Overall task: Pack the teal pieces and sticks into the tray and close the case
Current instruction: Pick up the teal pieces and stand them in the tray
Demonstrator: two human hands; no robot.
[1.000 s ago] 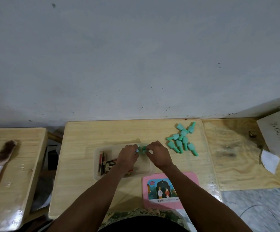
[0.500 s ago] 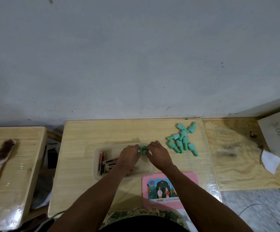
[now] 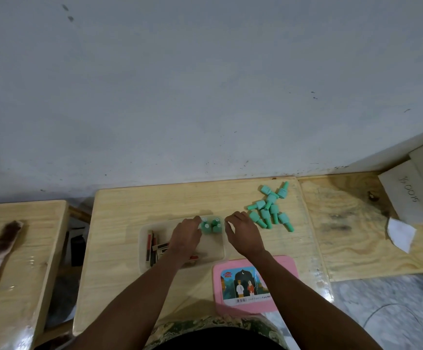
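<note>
Just changed: half a second ago your two hands were bunched together over the tray's far end. They have now parted, and four teal pieces (image 3: 211, 225) show standing upright in a tight block.
Teal block: it sits at 1 o'clock inside the tray (image 3: 216, 248), close to the far wall, caps up.
Left hand: your left hand (image 3: 186, 236) lies over the tray, fingertips touching the block's 9 o'clock side. I cannot tell whether they pinch a piece or only steady it.
Right hand: your right hand (image 3: 243, 236) has slid off toward 3 o'clock, just beside the tray's rim, fingers loosely curled and holding nothing.
Loose pile: the loose pile (image 3: 271, 210) of teal pieces lies tumbled at 2 o'clock from the tray, near your right fingertips.
Sticks: the sticks (image 3: 153, 246) lie flat at the tray's 9 o'clock end.
Pink lid: the pink lid (image 3: 253, 281) rests at 5 o'clock from the tray, not yet on.
Meaning: one batch looks seated, so you likely reach for the pile next. Most of the packing remains.
</note>
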